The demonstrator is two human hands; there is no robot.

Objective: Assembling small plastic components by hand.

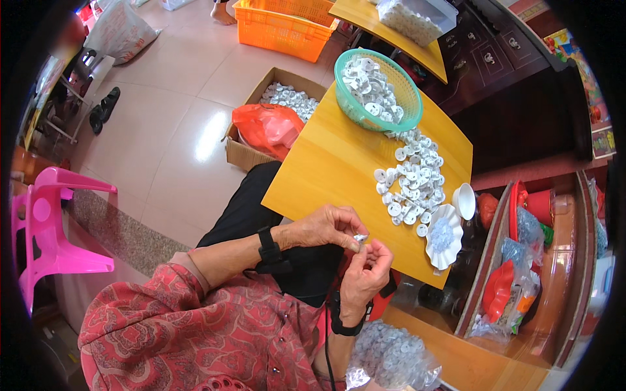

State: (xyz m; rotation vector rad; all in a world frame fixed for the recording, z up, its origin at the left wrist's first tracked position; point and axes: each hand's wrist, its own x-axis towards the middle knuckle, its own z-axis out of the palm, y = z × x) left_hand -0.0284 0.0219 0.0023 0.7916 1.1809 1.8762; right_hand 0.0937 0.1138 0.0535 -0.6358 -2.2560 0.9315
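Note:
Over the near edge of the table, my left hand (329,225) pinches a small white plastic part (360,238) between thumb and fingers. Just below it, my right hand (366,270) has its thumb and forefinger closed against the lower side of the part; anything else in its fingertips is too small to make out. A heap of white round plastic parts (417,176) lies on the yellow wooden table (326,163). Beyond the heap, a green basket (411,107) is full of similar parts. Nearer me stands a white scalloped dish (443,260) of tiny clear bluish pieces.
A white cup (463,201) stands by the dish. Left of the table, a cardboard box (244,154) holds more white parts and a red plastic bag (267,127). An orange crate (280,32) sits farther off. A pink chair (65,221) is at left, a clear bag of parts (391,352) below my right arm.

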